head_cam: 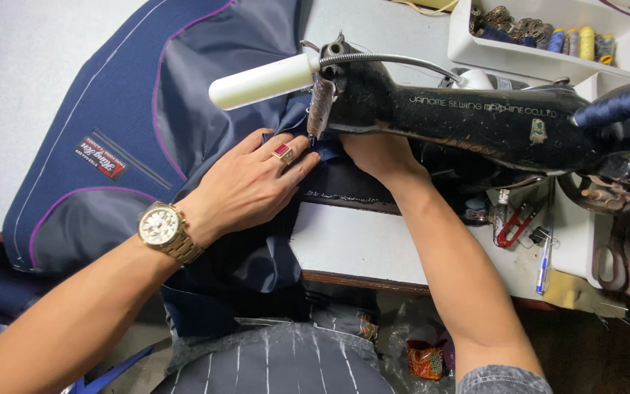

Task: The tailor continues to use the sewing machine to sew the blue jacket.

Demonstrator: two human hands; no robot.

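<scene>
View from above a sewing desk [30,80], left to right. A navy jacket [122,95] lies inside out across the left of the desk, its grey lining edged with purple piping and a small sewn label on the lining; part of the cloth hangs over the near edge. The left hand [246,186], with a gold watch [160,226] at the wrist and a red-stoned ring [283,152] on one finger, lies flat and open on the cloth, fingers together and pointing toward the needle, pressing the fabric down rather than gripping it. Just above it a white lamp [264,82] juts left from the head of a black sewing machine [490,120]. The right hand [377,153] rests on the dark cloth under the machine arm, just beside the left fingertips; its fingers are hidden by the machine, so their spread cannot be told. Right of the forearm lie red thread snips [510,226] and a pen [543,263]; large scissors [625,255] sit at the right edge. A white tray [548,62] of thread spools stands at the far right.
</scene>
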